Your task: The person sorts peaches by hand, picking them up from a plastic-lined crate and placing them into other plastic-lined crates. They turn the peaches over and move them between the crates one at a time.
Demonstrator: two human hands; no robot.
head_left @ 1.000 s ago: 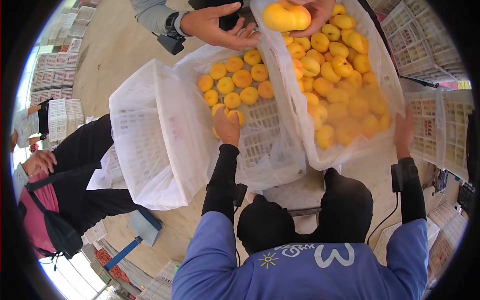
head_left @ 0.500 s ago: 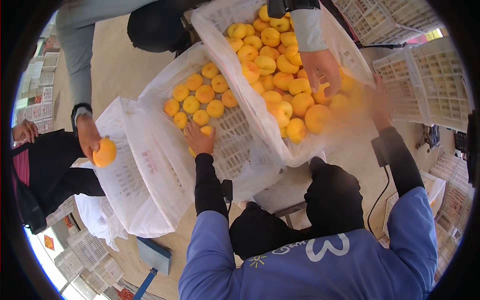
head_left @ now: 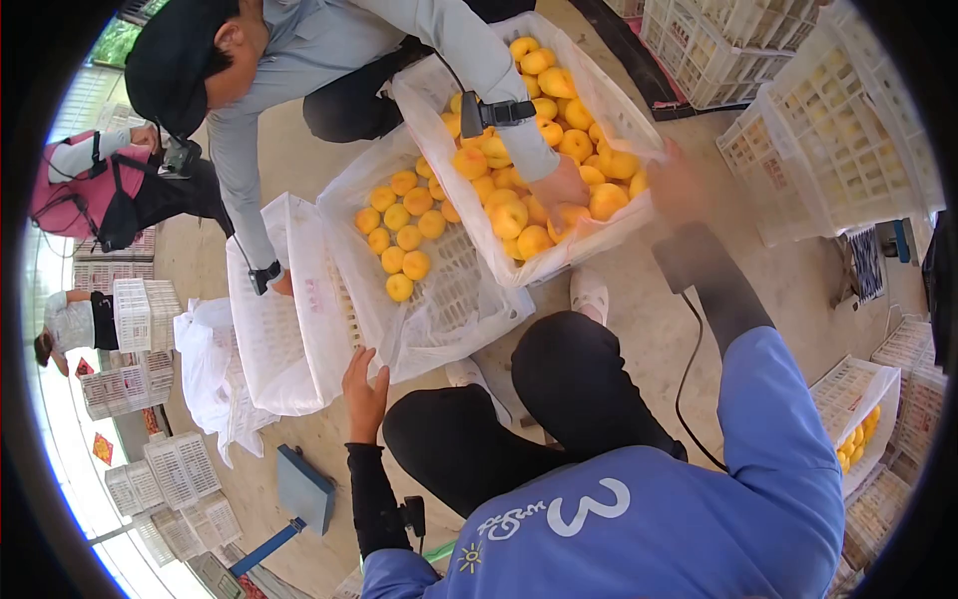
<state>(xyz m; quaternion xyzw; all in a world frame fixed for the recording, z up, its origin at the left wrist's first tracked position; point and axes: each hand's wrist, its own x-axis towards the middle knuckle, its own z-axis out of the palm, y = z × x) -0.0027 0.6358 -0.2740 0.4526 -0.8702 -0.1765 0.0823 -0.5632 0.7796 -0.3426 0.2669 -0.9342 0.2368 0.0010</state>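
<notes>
My left hand [head_left: 366,391] holds nothing, its fingers apart, just off the near edge of the middle lined crate [head_left: 469,334]. Yellow peaches [head_left: 408,237] lie in rows across the far part of that crate. Smeared by motion, my right hand [head_left: 684,185] is at the right rim of the fuller crate [head_left: 479,235], which is heaped with loose peaches [head_left: 576,146]; its fingers cannot be made out. A co-worker's hand [head_left: 561,188] reaches into this heap. The co-worker's other hand [head_left: 283,284] is inside the left lined crate [head_left: 299,389], partly hidden.
Stacked white crates [head_left: 838,120] stand at the right, with a lined crate of fruit [head_left: 856,424] lower down. A blue platform scale [head_left: 305,487] is on the floor at lower left, near white plastic bags [head_left: 212,349]. Other people [head_left: 90,190] are at far left.
My left hand has left the peaches in the middle crate and drawn back toward me. The co-worker leans in; the hand that held a peach has moved into the left crate. My view has shifted.
</notes>
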